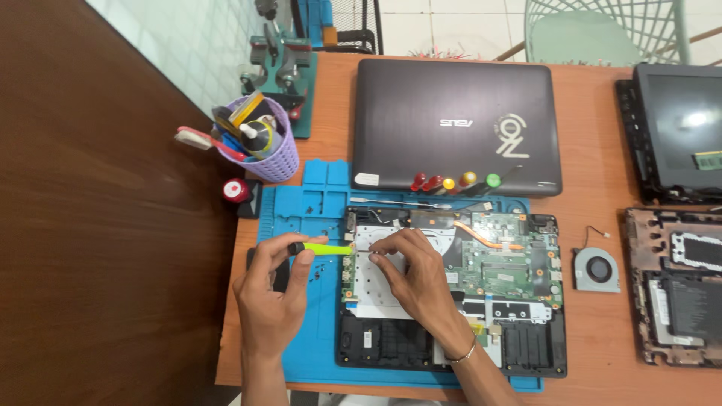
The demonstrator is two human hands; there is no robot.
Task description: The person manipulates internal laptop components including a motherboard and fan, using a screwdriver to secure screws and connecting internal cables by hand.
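Note:
An opened laptop base (519, 331) lies on a blue repair mat (293, 218), its green circuit board (504, 256) and a silver metal plate (368, 289) exposed. My left hand (274, 289) grips a screwdriver with a lime-green handle (323, 248), held level, its tip at the left edge of the board. My right hand (410, 271) rests on the silver plate, fingertips pinched near the screwdriver's tip. Whether they hold a screw I cannot tell.
A closed dark laptop (459, 124) lies behind the mat, several coloured-handled screwdrivers (451, 183) at its front edge. A purple tool cup (263, 143) stands at left. A loose fan (596, 269) and more laptop shells (673, 293) lie at right. Tiny screws (320, 234) dot the mat.

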